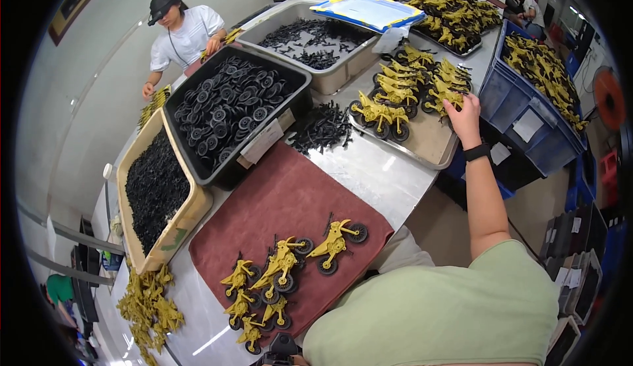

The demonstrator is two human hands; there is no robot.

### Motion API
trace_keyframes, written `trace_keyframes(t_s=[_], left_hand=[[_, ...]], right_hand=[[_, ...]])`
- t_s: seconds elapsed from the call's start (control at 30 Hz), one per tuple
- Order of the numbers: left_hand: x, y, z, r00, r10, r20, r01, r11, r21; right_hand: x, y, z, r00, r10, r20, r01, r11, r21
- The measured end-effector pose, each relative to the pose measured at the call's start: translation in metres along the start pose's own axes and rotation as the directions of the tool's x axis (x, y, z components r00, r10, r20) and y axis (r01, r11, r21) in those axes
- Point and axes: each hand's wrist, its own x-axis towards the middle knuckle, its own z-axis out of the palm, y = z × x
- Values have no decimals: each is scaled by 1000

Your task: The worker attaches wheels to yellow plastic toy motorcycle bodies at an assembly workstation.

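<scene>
My right hand [465, 117], with a black band at the wrist, reaches over a metal tray [428, 147] at the right. Its thumb and fingers are closed on a yellow toy motorcycle [443, 94] with black wheels. Several more toy motorcycles [384, 113] stand in rows on that tray. In front of me, a dark red cloth [264, 198] carries a loose group of toy motorcycles [282, 264], and one toy motorcycle [335, 246] lies apart from them toward the right. My left hand is out of view.
A black bin of wheels [290, 76], a cream tub of small black parts [198, 201] and a grey tub [323, 79] stand beyond the cloth. Yellow parts [151, 310] lie left. A blue crate [521, 112] stands right. Across the table works another person [188, 40].
</scene>
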Motion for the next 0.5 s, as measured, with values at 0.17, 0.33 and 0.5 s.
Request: trace_keyframes(t_s=[0.17, 0.33, 0.5], left_hand=[[7, -12, -3, 989, 72, -127, -70, 997, 20], [5, -10, -26, 997, 11, -76, 0, 990, 138], [7, -10, -38, 996, -20, -84, 34, 986, 161]], right_hand=[[-10, -3, -4, 999, 33, 18, -34, 996, 83], [-30, -21, -16, 983, 141, 119, -138, 990, -39], [-33, -25, -18, 967, 209, 145, -217, 975, 40]])
